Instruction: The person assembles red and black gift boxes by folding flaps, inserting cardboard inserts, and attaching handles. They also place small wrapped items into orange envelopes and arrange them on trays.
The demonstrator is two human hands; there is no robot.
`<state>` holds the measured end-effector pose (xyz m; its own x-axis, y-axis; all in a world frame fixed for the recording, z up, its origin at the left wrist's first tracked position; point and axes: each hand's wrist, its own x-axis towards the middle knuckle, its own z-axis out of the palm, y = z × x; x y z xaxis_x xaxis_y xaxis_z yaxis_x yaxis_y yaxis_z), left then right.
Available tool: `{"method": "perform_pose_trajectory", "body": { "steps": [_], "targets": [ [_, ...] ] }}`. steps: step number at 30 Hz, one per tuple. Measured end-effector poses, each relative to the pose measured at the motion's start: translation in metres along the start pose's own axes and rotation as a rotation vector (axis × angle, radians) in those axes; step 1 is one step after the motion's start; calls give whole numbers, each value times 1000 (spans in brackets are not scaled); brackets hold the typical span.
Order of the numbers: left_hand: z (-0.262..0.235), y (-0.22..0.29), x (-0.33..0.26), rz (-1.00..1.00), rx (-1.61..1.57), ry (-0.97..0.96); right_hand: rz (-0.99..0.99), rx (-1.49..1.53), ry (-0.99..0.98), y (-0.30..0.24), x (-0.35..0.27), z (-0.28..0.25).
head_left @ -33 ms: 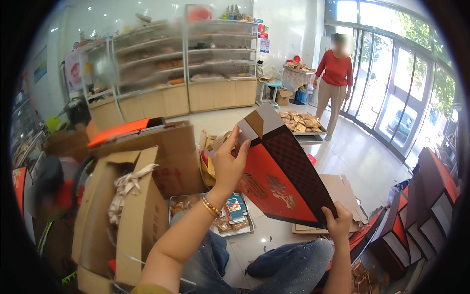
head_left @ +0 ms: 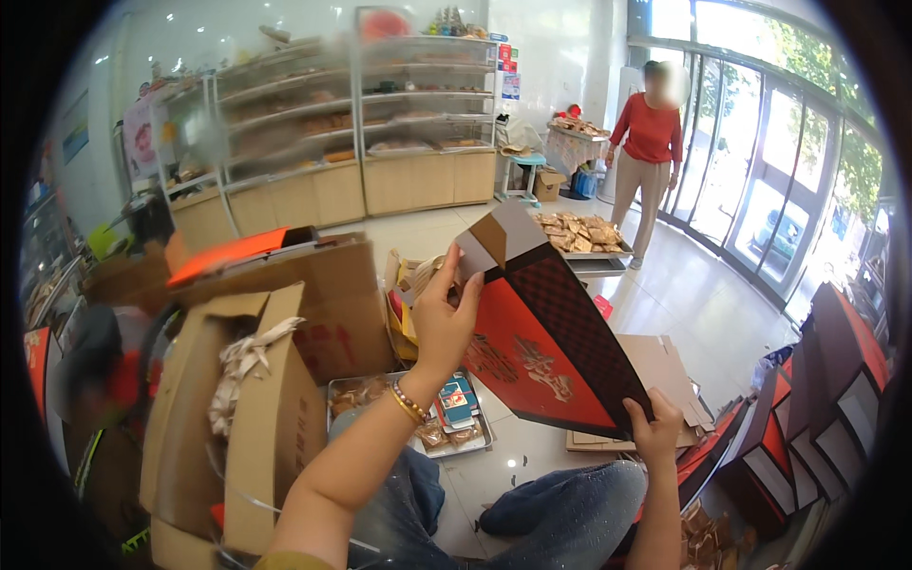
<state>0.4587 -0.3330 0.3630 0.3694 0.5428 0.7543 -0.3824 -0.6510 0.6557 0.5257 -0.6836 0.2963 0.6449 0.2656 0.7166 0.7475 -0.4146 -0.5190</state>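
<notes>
A red and dark-brown cardboard gift box (head_left: 537,347) is tilted in front of me, with gold decoration on its red face. Its far end has raised grey-white flaps (head_left: 503,228). My left hand (head_left: 445,309) is closed on that end, thumb against the box edge and fingers by a flap. My right hand (head_left: 655,427) grips the near right corner, its thumb on the dark side and its other fingers mostly hidden. Below the box, a metal tray (head_left: 484,445) holds wrapped baked goods and small blue cartons (head_left: 458,404).
An open brown carton (head_left: 294,418) with crumpled paper stands at my left. Several red-and-dark boxes (head_left: 807,418) are stacked on the right. Flattened cardboard (head_left: 655,366) lies beyond my right hand. Farther off are a tray of packaged goods (head_left: 584,236), shelves (head_left: 427,123) and a standing person (head_left: 649,133).
</notes>
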Motion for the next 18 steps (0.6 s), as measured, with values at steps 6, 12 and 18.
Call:
{"method": "perform_pose_trajectory", "body": {
  "steps": [6,12,18],
  "targets": [
    [5,-18,-10,11,-4,59,-29,-46,17,22,-6,29],
    [4,-35,7,-407,-412,54,-113,-95,39,26,-19,32],
    [0,-53,14,-509,-680,-77,-214,-157,105,33,-24,42]
  ]
}}
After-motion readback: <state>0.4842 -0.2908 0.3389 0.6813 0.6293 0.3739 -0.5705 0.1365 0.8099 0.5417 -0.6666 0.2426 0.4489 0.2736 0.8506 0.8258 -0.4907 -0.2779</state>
